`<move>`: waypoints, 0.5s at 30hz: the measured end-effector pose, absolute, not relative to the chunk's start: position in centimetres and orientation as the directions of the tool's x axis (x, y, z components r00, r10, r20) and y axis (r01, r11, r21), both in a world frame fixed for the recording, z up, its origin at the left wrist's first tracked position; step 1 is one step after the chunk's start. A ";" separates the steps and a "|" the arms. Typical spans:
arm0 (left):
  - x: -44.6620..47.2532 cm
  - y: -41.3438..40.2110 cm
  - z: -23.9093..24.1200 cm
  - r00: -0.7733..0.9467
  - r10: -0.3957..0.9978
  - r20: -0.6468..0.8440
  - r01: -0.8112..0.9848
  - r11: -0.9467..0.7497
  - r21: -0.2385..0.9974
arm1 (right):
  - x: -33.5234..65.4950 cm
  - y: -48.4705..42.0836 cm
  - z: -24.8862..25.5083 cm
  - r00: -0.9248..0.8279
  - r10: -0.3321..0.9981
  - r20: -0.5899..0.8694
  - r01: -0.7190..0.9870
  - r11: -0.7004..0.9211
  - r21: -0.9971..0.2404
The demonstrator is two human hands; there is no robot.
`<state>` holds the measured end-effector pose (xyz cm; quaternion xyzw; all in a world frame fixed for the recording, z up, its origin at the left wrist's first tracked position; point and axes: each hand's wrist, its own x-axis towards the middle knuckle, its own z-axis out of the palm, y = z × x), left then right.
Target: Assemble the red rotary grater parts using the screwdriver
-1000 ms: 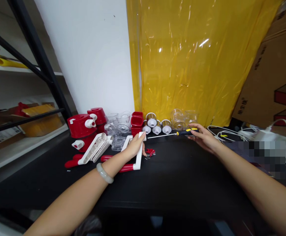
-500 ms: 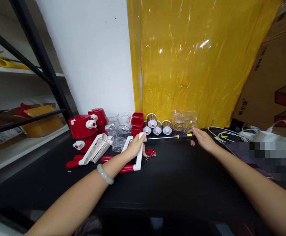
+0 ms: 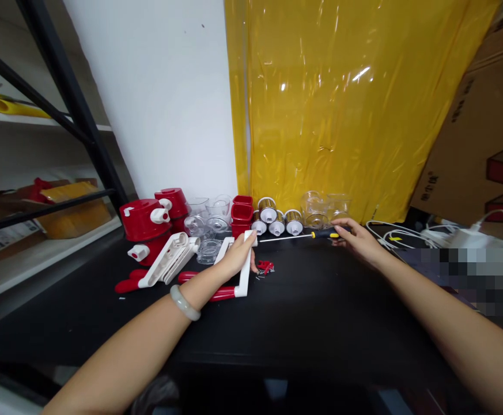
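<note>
My left hand (image 3: 239, 255) is closed around a white crank handle (image 3: 244, 278) with a red grip, near the middle of the black table. In my right hand (image 3: 357, 239) is a screwdriver (image 3: 325, 233) with a black and yellow handle, held level. Its thin shaft points left, and the tip meets the upper end of the crank handle; the exact contact is too small to make out. Small red parts (image 3: 265, 266) and several screws (image 3: 261, 276) lie just right of my left hand. Another white crank with a red grip lies partly behind my left forearm.
Red grater bodies (image 3: 143, 222), white handles (image 3: 169, 262), clear plastic parts (image 3: 210, 222), red hoppers (image 3: 241, 216) and metal grater drums (image 3: 293, 222) line the back of the table (image 3: 311, 323). White cables (image 3: 389, 233) lie at right. A black-framed shelf (image 3: 52, 69) stands left.
My right hand's fingers have shifted and loosened around the screwdriver handle, which has turned slightly. My left hand and the crank handle stay in nearly the same place.
</note>
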<state>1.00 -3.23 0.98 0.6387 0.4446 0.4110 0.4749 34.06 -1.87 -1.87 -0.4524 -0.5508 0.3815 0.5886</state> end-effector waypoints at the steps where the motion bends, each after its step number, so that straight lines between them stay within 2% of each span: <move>1: 1.0 -3.3 1.0 0.269 0.958 0.103 0.179 -0.154 0.972 | 34.1 -1.9 -1.9 0.097 0.951 0.293 0.009 0.293 -0.956; 5: 1.0 -3.6 1.3 0.284 0.952 0.115 0.203 -0.177 0.963 | 34.1 -2.3 -1.7 0.047 0.957 0.286 -0.104 0.289 -0.952; 9: 1.0 -3.8 1.4 0.286 0.951 0.115 0.224 -0.183 0.957 | 34.2 -2.4 -1.7 0.003 0.961 0.275 -0.125 0.274 -0.954; 12: 1.0 -3.6 1.2 0.280 0.954 0.112 0.219 -0.177 0.960 | 34.2 -2.0 -1.9 0.022 0.964 0.266 -0.059 0.267 -0.962; 15: 0.9 -3.5 1.1 0.287 0.950 0.124 0.204 -0.187 0.961 | 34.3 -1.4 -2.4 0.054 0.972 0.228 0.091 0.223 -0.971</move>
